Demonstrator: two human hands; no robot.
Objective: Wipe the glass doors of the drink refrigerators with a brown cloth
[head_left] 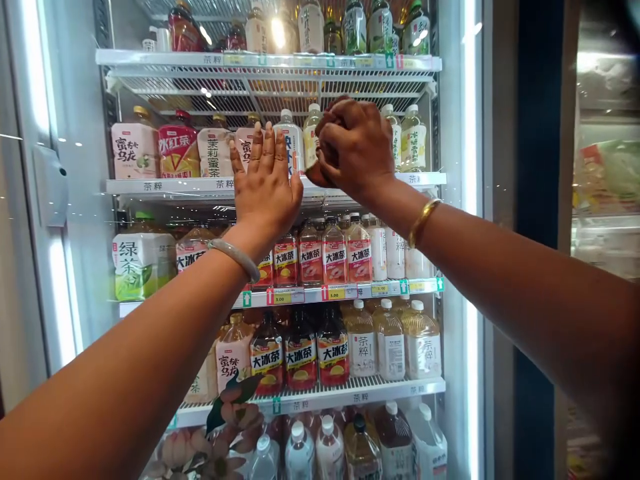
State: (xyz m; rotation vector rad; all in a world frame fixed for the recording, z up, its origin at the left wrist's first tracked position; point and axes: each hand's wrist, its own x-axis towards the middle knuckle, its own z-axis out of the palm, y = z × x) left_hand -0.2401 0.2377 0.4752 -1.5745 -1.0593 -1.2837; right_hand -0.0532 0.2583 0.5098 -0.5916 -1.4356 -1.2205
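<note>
My left hand [266, 190] is raised, its fingers stretched out, and appears flat against the glass door of a drinks cooler. A grey bangle [234, 257] circles that wrist. Just to its right, my right hand [357, 150] is closed with the fingers curled in, close to the glass. A dark patch shows under its fingers; whether this is a reflection or something held, I cannot tell. A gold bangle [424, 223] is on the right wrist. Behind both hands stand bottled drinks, among them a red-labelled bottle [179, 148] and a clear white-capped bottle [414, 140].
White wire shelves [350, 399] carry several rows of bottles. Price tags [336, 293] line the shelf edges. Bright light strips [470, 220] run down both sides. A flower pattern [235, 413] overlaps the lower left bottles. Another lit display [607, 180] stands at the right.
</note>
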